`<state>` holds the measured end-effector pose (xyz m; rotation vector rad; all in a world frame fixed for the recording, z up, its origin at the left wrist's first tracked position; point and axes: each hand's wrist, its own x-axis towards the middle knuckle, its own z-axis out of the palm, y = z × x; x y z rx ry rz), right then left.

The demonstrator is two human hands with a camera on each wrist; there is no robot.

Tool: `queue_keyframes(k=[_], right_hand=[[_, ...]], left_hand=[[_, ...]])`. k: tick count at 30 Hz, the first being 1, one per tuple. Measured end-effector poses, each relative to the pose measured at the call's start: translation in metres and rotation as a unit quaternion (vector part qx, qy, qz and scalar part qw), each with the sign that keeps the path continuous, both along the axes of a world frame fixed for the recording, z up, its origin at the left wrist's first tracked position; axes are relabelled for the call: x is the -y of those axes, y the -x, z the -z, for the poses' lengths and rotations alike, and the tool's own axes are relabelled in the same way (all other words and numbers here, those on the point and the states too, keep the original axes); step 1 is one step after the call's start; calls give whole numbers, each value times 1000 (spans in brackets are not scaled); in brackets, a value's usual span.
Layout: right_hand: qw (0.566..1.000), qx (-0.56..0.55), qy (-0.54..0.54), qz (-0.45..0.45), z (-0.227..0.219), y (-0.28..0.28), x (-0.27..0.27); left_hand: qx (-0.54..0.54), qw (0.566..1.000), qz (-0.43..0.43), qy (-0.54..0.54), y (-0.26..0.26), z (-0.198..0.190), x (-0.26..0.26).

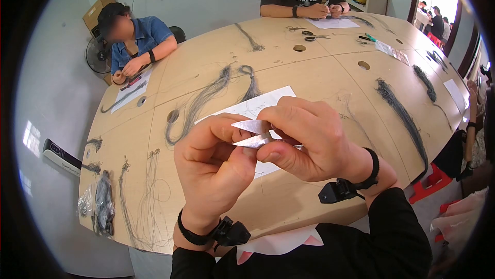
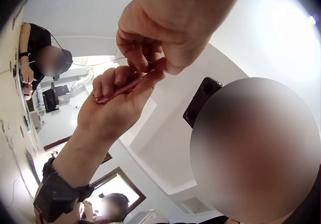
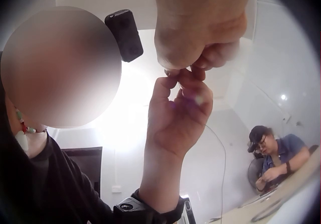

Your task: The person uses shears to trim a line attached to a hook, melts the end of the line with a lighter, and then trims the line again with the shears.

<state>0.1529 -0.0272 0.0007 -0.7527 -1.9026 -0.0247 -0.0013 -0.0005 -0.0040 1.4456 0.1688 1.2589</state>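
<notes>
Both hands meet above the front of the table. My right hand (image 1: 314, 137) grips small thread snips, whose two bright blades (image 1: 248, 142) stand apart and point left toward the other hand. In the left wrist view their pink handle (image 2: 126, 88) lies across the right palm under curled fingers. My left hand (image 1: 211, 163) has its fingers bent in, thumb and fingertips pinching right at the blades. A thin strand (image 2: 98, 64) runs out from its fingertips in the left wrist view; its end between the fingers is hidden.
A white paper sheet (image 1: 278, 96) lies beneath the hands. Grey fibre bundles (image 1: 399, 111) and loose strands (image 1: 149, 201) spread over the table (image 1: 309, 207). Black scissors (image 1: 314, 36) lie farther back. Two people sit across the table, working at their own sheets. Plastic-wrapped fibre (image 1: 104, 204) lies front left.
</notes>
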Motion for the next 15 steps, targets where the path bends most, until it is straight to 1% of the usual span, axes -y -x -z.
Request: queue_keyframes(k=[3,12,15], right_hand=[[1000,-19,-12,-3,2,2,-1],[1000,-11,-19,3,2,2,-2],[999,-15,-33,2,3,2,-3]], left_hand=[[0,1000,0,10,0,-1,1],[-7,1000,-10,19,0,0,1],[5,1000,1,17,0,0,0]])
